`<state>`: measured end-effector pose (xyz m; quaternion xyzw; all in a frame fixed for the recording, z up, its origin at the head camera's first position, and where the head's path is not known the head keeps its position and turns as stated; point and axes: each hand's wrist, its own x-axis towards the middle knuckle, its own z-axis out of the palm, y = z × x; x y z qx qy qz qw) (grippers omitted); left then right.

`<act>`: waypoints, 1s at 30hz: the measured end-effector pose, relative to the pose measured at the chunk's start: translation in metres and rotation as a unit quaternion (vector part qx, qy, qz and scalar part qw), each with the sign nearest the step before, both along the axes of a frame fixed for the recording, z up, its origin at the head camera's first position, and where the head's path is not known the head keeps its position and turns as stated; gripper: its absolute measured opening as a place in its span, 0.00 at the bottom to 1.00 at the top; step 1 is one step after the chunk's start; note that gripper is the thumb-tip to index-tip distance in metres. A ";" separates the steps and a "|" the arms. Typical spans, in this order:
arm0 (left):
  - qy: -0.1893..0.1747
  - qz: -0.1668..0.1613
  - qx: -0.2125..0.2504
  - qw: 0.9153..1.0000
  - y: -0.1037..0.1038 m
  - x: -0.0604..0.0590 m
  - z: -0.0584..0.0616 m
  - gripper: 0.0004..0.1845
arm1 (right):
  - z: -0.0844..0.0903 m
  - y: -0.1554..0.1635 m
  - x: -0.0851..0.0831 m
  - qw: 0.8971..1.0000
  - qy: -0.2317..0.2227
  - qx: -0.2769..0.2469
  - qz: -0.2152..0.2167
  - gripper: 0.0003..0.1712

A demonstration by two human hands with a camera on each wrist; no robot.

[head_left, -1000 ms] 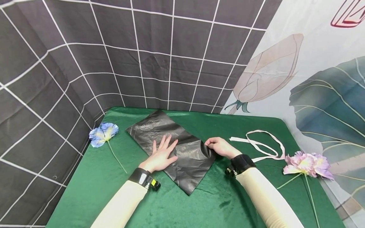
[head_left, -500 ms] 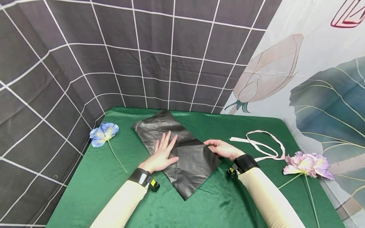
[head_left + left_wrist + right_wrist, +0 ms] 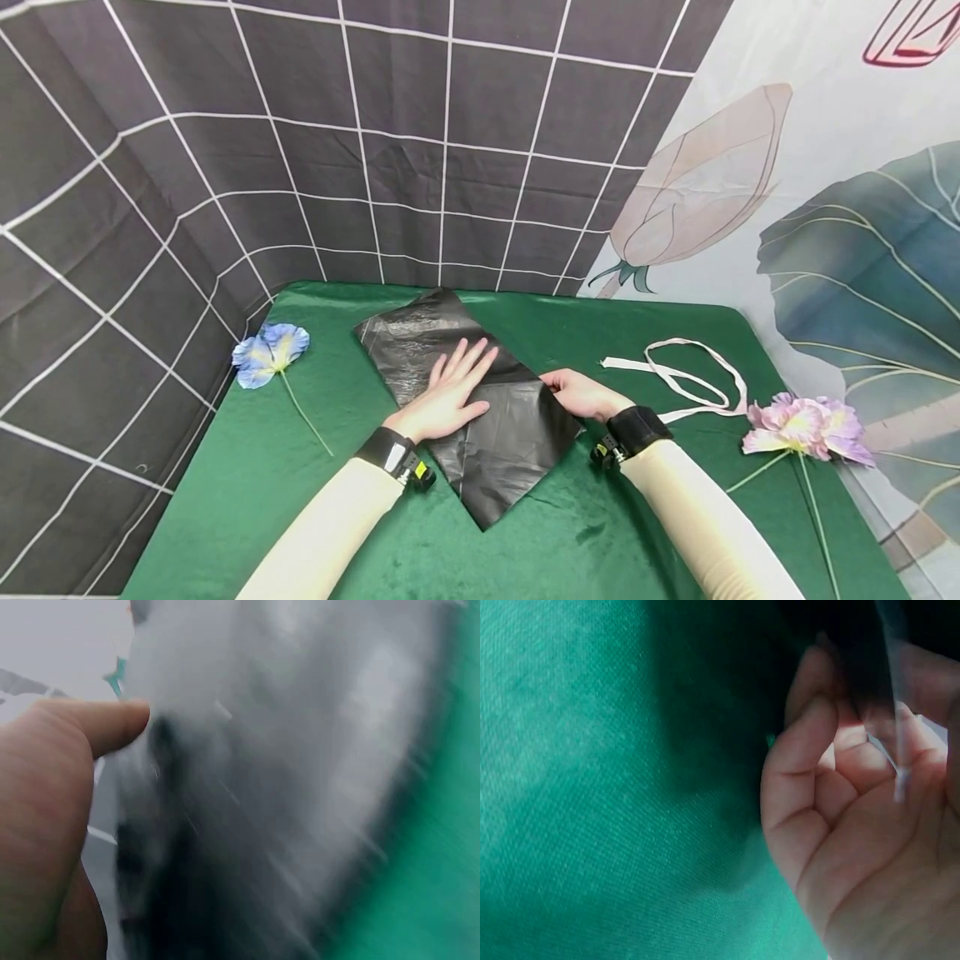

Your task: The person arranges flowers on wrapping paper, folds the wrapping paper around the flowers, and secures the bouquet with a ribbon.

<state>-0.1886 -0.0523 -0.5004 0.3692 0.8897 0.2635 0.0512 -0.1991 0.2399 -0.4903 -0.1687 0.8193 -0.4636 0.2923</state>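
Note:
A glossy black wrapping sheet [image 3: 517, 425] lies diagonally across the green cloth, with a crease line near its middle. My left hand [image 3: 450, 396] presses on it, palm down and fingers spread. At the sheet's right edge, my right hand [image 3: 588, 396] grips the border, its fingers tucked underneath. In the right wrist view the curled fingers [image 3: 795, 776] show below the sheet's thin edge, and their tips are in shadow. The left wrist view is blurred; only the left thumb [image 3: 97, 727] stands out against the dark sheet.
A blue artificial flower [image 3: 272, 354] lies at the left of the green-covered table [image 3: 360, 533]. To the right are a looped white ribbon [image 3: 697, 404] and pink-purple flowers [image 3: 806, 429] with long stems. A dark gridded curtain [image 3: 405, 167] hangs behind.
The sheet has shifted right, and its near corner has come slightly closer. My left hand has slid right across it. My right fingers have moved from the bunched right corner to beneath the upper right edge.

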 end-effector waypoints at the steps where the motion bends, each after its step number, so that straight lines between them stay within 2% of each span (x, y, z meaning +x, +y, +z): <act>1: 0.016 -0.010 -0.010 1.000 0.006 -0.002 0.005 0.44 | -0.001 0.000 0.000 1.000 0.004 0.003 0.000 0.13; 5: 0.077 -0.057 -0.064 0.993 0.032 -0.009 0.021 0.49 | -0.001 -0.003 0.001 0.999 0.027 0.020 -0.002 0.13; 9: 0.110 -0.098 -0.103 0.984 0.051 -0.014 0.030 0.53 | -0.002 -0.008 0.001 0.998 0.060 0.033 -0.010 0.11; 13: 0.117 -0.104 -0.121 0.980 0.061 -0.017 0.037 0.55 | -0.001 -0.011 0.002 0.995 0.086 0.051 -0.029 0.12; 15: 0.124 -0.103 -0.122 0.979 0.063 -0.019 0.039 0.55 | 0.000 -0.011 0.003 0.994 0.091 0.057 -0.034 0.17; 18: 0.155 -0.107 -0.110 0.976 0.062 -0.021 0.041 0.53 | -0.001 -0.010 0.004 0.994 0.092 0.053 -0.031 0.18; 22: 0.221 -0.112 -0.074 0.966 0.053 -0.022 0.049 0.45 | -0.003 -0.005 0.005 0.994 0.097 0.043 -0.025 0.16; 26: 0.291 -0.112 -0.032 0.950 0.035 -0.019 0.066 0.35 | -0.001 0.001 0.006 0.988 0.136 0.070 -0.021 0.15; 30: 0.339 -0.117 0.011 0.933 0.017 -0.014 0.082 0.26 | 0.003 0.006 0.008 0.980 0.159 0.114 -0.042 0.14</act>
